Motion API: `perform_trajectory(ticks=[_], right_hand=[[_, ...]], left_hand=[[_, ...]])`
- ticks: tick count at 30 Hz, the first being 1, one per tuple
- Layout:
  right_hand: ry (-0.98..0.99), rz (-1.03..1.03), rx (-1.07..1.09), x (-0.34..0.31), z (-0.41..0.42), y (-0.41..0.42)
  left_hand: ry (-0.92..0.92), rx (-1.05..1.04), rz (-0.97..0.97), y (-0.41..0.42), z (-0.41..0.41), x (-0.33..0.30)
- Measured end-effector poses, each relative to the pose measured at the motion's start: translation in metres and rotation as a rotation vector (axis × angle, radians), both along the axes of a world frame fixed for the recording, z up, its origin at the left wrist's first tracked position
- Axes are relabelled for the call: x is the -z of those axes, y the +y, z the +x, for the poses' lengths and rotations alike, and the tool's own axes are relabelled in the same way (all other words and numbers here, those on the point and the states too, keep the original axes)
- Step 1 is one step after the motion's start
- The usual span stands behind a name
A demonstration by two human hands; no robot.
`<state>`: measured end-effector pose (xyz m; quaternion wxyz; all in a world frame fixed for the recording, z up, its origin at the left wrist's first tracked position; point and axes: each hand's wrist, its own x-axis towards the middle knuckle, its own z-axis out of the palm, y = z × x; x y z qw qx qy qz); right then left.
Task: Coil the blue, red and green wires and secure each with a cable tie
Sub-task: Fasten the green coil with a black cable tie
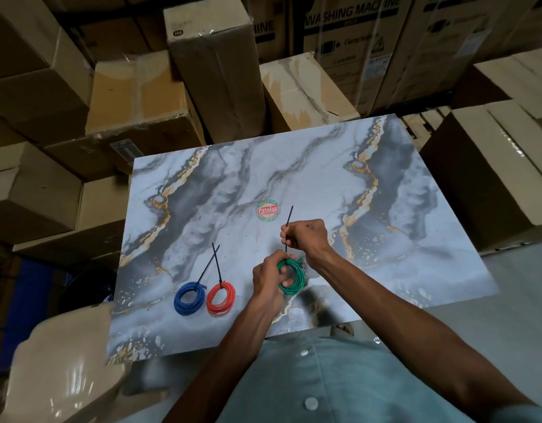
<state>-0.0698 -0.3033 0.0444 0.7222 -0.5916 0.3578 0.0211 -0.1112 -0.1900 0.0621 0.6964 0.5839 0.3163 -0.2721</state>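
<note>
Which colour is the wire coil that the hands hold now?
Green coil; the head view shows it best.

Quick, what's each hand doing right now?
Left hand: grips the green coil.
Right hand: pinches the cable tie.

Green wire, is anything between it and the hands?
No, nothing visible is. The left hand already holds the green wire coil, and the right hand pinches the black cable tie rising from its top. The blue wire and red wire coils lie off to the left, already tied.
</note>
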Motion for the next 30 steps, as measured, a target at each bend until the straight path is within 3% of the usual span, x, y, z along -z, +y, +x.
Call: perform_trajectory(ticks=[6,13,19,30], right_hand=[[-0.081,0.059,-0.165,0.005,-0.008,0.001],[0.014,0.021,-0.547,0.003,-0.028,0.006],[-0.062,-0.121,-0.52,0.022,-0.03,0.019],[0.044,-0.257,-0.443,0.048,-0.033,0.034]], left_hand=[[0.011,0.022,-0.128,0.02,0.021,0.007],[-0.041,-0.141,-0.144,0.043,0.04,0.016],[-0.06,-0.144,-0.178,0.054,0.04,0.027],[-0.216,0.17,0.237,0.092,0.02,0.052]])
